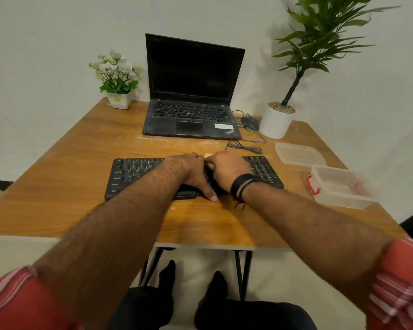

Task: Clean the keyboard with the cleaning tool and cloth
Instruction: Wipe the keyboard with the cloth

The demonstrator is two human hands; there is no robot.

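A black keyboard [134,173] lies across the middle of the wooden table [65,186]. Both my hands rest on its centre, side by side. My left hand [191,171] lies flat on the keys, its thumb reaching over the front edge. My right hand [227,169] is closed over a small yellow cleaning tool [208,155], of which only slivers show between and beyond the hands. A black band circles my right wrist. No cloth is visible.
A dusty open laptop [191,115] stands behind the keyboard, with a mouse [250,122] and cable to its right. A flower pot [118,101] sits back left, a white plant pot [275,123] back right. A clear plastic box [341,186] and its lid [298,153] lie at the right.
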